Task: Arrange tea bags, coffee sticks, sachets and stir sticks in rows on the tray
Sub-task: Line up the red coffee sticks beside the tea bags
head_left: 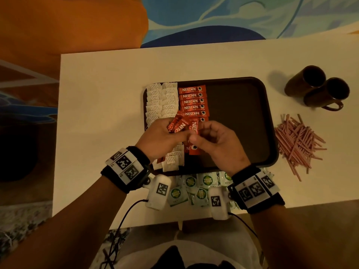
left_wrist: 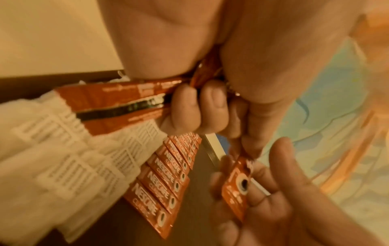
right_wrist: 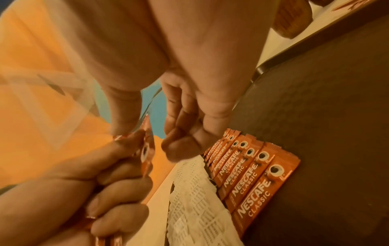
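A: Over the near-left part of the tray (head_left: pixel 270 121), item one: the left hand (head_left: pixel 161 138), fingers curled round a fanned bundle of coffee sticks (head_left: pixel 177 126). Item two?

B: The right hand (head_left: pixel 215 142), just right of the left and touching it. Its thumb and forefinger pinch one single stick (head_left: pixel 194 129), drawn from that bundle, long axis running near-to-far.

A: Entry for the laid row?

B: Coffee-stick row (head_left: pixel 193 101), second column from the left, just beside the tea bags (head_left: pixel 162 98). Each laid stick lies left-to-right, stacked from the far rim toward the near one. The next free slot lies just beneath the hands, near end of the row.

A: So the held stick stands crosswise to the row.

B: Judged so: it wants a quarter turn before it is set down. The right hand is the nearer to the slot, palm turned down, wrist raised above the tray.

A: Remaining stock?

B: Sachets (head_left: pixel 202 187), heaped on the worktop (head_left: pixel 108 90) at the near edge, under the wrists. Stir sticks (head_left: pixel 299 144), loose pile on the right of the tray. Two mugs (head_left: pixel 318 88), far right. None of these on the tray yet.
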`<action>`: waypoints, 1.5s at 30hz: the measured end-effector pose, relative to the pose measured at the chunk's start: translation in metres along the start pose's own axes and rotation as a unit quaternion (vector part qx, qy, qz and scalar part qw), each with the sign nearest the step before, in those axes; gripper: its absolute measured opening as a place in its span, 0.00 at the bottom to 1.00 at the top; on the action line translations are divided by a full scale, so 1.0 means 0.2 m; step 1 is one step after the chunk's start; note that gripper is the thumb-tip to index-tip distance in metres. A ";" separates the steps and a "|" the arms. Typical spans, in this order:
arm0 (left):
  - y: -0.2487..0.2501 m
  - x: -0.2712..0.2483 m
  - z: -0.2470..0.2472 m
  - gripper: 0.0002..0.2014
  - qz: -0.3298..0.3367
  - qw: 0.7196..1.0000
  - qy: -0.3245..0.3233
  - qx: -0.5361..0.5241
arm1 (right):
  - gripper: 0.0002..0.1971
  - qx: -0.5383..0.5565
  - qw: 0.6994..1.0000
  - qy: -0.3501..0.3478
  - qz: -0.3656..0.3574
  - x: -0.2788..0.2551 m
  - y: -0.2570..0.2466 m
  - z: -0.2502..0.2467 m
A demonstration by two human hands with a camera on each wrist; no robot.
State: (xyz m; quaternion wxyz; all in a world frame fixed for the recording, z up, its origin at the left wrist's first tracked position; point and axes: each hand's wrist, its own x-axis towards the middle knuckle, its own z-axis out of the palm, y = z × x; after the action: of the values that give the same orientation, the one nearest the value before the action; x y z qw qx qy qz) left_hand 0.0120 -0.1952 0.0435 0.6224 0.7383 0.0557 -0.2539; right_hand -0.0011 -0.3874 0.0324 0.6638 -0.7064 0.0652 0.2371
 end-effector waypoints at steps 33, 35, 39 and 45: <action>-0.25 -0.03 -0.22 0.13 -0.069 0.982 0.110 0.140 | 0.09 -0.335 0.922 0.108 0.163 0.02 0.28 -0.17; -0.27 -0.03 -0.23 0.12 -0.073 0.983 0.108 0.133 | 0.08 -0.345 0.917 0.115 0.163 0.03 0.28 -0.16; -0.28 -0.04 -0.22 0.09 -0.075 0.982 0.111 0.131 | 0.10 -0.412 0.888 0.126 0.163 0.03 0.28 -0.17; -0.29 -0.05 -0.22 0.07 -0.069 0.983 0.109 0.133 | 0.22 -0.446 0.884 0.093 0.107 0.01 0.27 -0.06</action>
State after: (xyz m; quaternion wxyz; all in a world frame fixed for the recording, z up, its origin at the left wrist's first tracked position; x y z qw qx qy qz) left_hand -0.0062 -0.1379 0.0000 0.4899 0.8320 0.1398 -0.2197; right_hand -0.0178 -0.4054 -0.0164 0.2402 -0.9353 0.0890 0.2442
